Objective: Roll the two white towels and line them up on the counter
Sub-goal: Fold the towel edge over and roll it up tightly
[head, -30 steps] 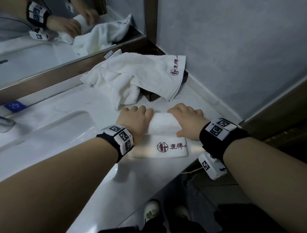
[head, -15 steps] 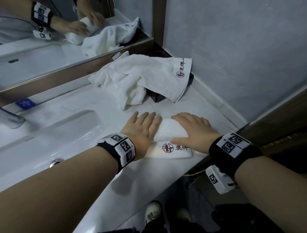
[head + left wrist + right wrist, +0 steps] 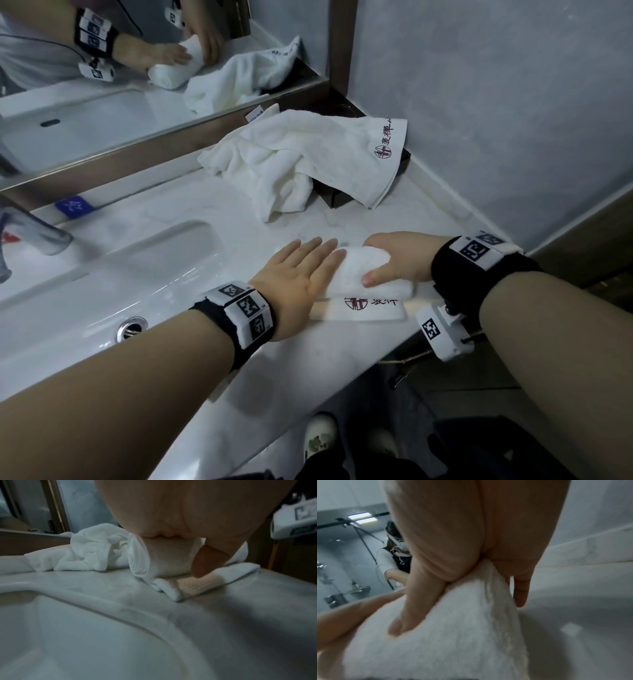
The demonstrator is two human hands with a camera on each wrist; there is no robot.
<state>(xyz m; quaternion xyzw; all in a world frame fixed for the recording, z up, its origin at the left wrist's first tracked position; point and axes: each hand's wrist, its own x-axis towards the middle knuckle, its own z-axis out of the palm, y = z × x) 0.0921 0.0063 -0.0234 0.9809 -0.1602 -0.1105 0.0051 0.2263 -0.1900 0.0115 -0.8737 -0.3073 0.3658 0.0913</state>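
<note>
Left hand [image 3: 301,274] lies flat on the rolled towel [image 3: 356,274] (dark-red logo, characters blurred), right hand [image 3: 397,260] grips it.

My white marble desk [image 3: 191,219] carries a half-rolled towel [image 3: 363,274] near its front edge, a crumpled second towel [image 3: 291,154] (draped over a dark box [image 3: 334,195]) by the mirror, beside the sink [image 3: 102,274].

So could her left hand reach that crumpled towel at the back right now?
Probably yes. The left hand lies flat on the rolled towel, fingers straight, holding nothing, and bare counter lies between it and the crumpled towel. It would have to leave the roll, though.
</note>
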